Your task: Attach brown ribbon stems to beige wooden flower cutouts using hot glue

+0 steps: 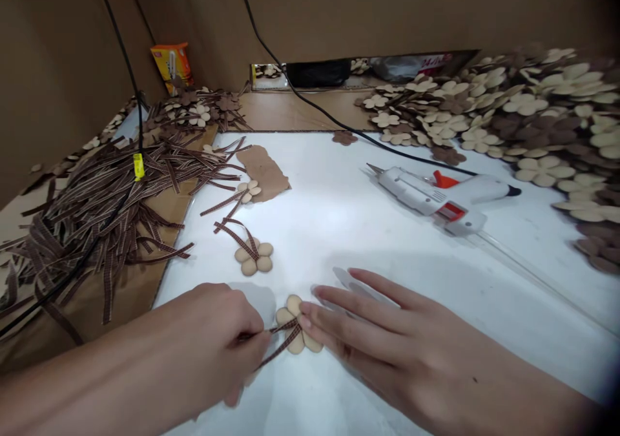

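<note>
Left hand (227, 332) and right hand (387, 339) bare, forearms unsleeved.

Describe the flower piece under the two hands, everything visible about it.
The flower piece is a flat beige cut-out with rounded petals, looking like thin wood or card. It lies flat on the white table near its front edge. A brown ribbon strip is crossed in a loop over its middle. The right hand presses its fingertips on the right-side petals; the left hand pinches the ribbon ends just to its left. Part of the piece is hidden beneath the fingers.
</note>
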Motion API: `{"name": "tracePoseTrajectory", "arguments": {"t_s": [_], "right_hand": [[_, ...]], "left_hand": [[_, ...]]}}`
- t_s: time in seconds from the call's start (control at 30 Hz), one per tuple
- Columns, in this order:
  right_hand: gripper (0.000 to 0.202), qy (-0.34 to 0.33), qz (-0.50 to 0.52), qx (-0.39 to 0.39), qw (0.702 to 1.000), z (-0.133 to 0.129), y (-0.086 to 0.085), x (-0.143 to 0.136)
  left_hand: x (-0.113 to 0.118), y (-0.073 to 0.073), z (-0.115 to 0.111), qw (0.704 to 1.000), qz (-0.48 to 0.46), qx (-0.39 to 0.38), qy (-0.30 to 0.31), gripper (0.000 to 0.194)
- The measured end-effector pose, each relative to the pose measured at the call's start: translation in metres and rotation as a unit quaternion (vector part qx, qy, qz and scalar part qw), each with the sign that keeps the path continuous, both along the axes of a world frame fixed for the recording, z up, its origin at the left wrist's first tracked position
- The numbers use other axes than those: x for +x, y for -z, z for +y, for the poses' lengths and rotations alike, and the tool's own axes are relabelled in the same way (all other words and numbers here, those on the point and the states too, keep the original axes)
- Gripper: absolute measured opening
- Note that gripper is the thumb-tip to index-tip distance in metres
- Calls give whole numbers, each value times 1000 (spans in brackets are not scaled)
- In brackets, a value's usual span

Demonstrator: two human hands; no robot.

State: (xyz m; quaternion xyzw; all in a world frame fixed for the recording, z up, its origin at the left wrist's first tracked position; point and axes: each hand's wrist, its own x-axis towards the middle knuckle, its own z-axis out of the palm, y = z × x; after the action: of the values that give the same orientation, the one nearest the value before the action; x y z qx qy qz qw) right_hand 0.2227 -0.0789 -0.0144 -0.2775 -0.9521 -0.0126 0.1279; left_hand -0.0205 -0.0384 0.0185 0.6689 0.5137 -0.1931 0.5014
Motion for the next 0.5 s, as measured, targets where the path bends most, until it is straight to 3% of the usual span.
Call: {"name": "tracePoseTrajectory", "arguments": {"t_s": [0.17,0.27,0.37,0.5], "right_hand": [[39,-4,-5,5,1000,2,-2,-1],[41,-8,-6,14,1000,3,-4,-1],[45,-9,-5,17,1000,2,-5,-1],[47,-7,6,22,1000,1,-3,-1]], "left_hand": [[-4,-5,3,999,8,0,33,42],[5,-17,6,985,56,127,103,51],[17,-25,5,949,111,259,144,43],[21,-24,4,935,103,285,182,34]]}}
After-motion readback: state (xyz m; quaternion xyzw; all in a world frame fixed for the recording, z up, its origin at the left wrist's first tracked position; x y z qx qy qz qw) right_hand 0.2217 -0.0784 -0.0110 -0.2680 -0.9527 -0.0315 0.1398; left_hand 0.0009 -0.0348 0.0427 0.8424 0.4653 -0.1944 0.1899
